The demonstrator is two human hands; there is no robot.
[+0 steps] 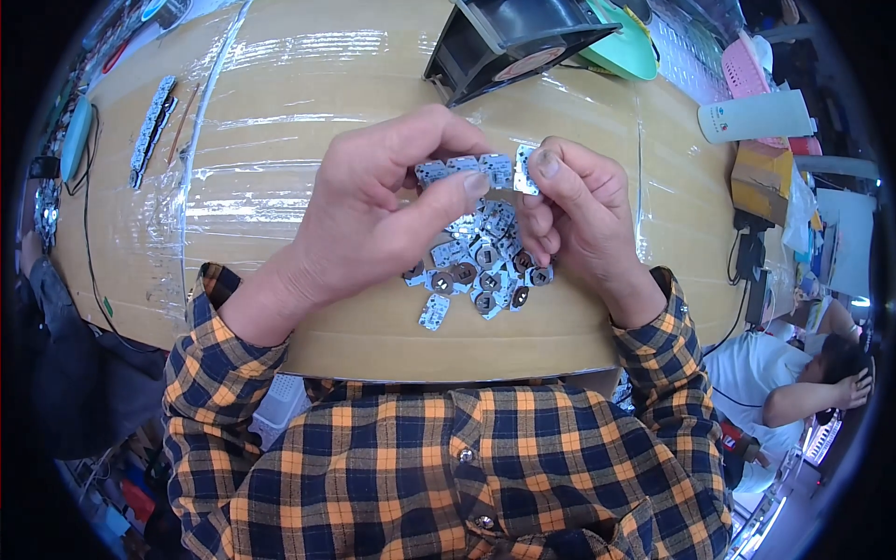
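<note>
Between the thumb and fingers of my left hand is a strip of small white circuit boards, held level above the table. My right hand pinches a single small circuit board upright at the strip's right end; I cannot tell whether the two are still joined. Below both hands lies a loose pile of small circuit boards, several with round dark or silvery parts on them. One separate board rests at the pile's near left edge.
A black box fan stands at the far side, beside a green bowl. A stack of board strips lies at left near a thin brown stick. A pale cup and cardboard box stand right. Another person sits at lower right.
</note>
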